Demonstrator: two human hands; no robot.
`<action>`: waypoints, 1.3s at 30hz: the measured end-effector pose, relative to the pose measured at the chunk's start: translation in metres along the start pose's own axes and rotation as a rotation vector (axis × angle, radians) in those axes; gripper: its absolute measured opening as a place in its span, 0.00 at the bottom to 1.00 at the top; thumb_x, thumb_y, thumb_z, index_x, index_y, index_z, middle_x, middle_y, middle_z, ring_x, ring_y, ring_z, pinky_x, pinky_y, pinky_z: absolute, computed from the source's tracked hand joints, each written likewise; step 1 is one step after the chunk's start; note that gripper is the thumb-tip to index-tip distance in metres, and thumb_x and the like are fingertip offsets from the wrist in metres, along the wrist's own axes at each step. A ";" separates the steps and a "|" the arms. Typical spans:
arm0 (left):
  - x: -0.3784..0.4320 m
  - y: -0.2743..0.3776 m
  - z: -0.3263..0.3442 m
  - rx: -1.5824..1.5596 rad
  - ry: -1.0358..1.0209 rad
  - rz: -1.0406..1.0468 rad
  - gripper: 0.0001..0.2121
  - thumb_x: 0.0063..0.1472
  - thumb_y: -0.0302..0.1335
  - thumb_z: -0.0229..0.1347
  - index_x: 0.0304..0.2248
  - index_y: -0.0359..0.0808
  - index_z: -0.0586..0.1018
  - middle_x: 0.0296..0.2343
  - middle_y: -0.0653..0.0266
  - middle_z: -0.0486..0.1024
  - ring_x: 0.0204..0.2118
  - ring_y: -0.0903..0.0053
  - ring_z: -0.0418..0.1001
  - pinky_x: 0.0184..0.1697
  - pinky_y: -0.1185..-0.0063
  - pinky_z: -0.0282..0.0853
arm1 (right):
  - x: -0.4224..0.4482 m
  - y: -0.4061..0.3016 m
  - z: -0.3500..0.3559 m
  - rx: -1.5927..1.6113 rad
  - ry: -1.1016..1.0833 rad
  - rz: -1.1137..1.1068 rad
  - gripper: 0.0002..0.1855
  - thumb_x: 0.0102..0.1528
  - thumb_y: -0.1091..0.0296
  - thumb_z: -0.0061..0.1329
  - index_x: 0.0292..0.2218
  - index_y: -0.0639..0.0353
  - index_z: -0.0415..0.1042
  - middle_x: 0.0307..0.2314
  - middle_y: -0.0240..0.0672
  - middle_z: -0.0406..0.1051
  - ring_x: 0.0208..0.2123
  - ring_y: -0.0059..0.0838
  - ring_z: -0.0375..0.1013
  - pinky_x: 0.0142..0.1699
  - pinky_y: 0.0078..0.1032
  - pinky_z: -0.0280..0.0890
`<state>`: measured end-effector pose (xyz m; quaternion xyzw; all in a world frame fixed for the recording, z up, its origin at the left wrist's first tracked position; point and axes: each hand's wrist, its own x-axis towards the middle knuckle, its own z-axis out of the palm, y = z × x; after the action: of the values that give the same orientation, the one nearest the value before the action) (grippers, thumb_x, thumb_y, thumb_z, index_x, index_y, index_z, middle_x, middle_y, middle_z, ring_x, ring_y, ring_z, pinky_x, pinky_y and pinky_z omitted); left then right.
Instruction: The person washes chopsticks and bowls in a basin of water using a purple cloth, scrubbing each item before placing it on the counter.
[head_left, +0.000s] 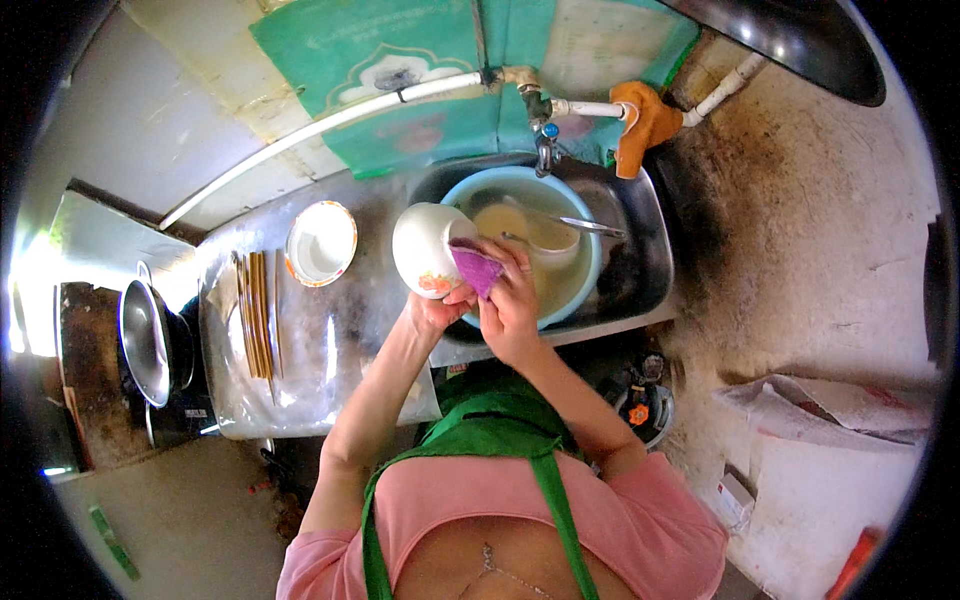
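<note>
My left hand grips the rim of a white bowl with an orange flower print, its outer side and foot turned towards me. A purple scouring cloth is pinched in my right hand and lies against the bowl near its foot. Below and to the right, a light blue plastic basin of cloudy water stands in the metal sink. Another bowl sits partly under the water there. A metal utensil handle sticks out over the basin's right side.
On the counter at left stand a white bowl with an orange rim and a bundle of chopsticks. A faucet hangs over the basin. An orange cloth drapes the pipe. A wok is at far left.
</note>
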<state>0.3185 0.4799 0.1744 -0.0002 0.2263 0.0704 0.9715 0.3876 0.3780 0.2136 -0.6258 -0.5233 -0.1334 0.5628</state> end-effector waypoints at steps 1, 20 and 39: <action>0.001 0.001 -0.001 -0.020 0.019 -0.036 0.16 0.54 0.40 0.38 0.30 0.37 0.69 0.20 0.62 0.69 0.07 0.77 0.54 0.08 0.85 0.51 | 0.005 0.004 -0.001 -0.031 -0.071 0.040 0.17 0.40 0.80 0.39 0.35 0.66 0.67 0.40 0.43 0.62 0.41 0.43 0.60 0.48 0.35 0.52; 0.018 0.029 -0.012 0.312 0.067 0.326 0.12 0.55 0.33 0.40 0.35 0.35 0.68 0.21 0.57 0.68 0.14 0.76 0.62 0.11 0.85 0.53 | 0.000 0.021 0.015 0.010 -0.161 0.347 0.22 0.38 0.84 0.36 0.38 0.63 0.65 0.36 0.43 0.65 0.40 0.44 0.61 0.47 0.34 0.54; 0.036 0.026 -0.014 0.724 0.289 0.794 0.08 0.52 0.22 0.48 0.34 0.33 0.68 0.28 0.65 0.70 0.25 0.80 0.69 0.25 0.83 0.65 | -0.024 0.021 0.036 0.338 0.123 0.641 0.12 0.49 0.72 0.37 0.35 0.67 0.66 0.29 0.35 0.66 0.32 0.25 0.63 0.37 0.24 0.57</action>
<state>0.3407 0.5105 0.1465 0.4093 0.3496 0.3481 0.7675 0.3796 0.4000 0.1716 -0.6471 -0.2805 0.1006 0.7018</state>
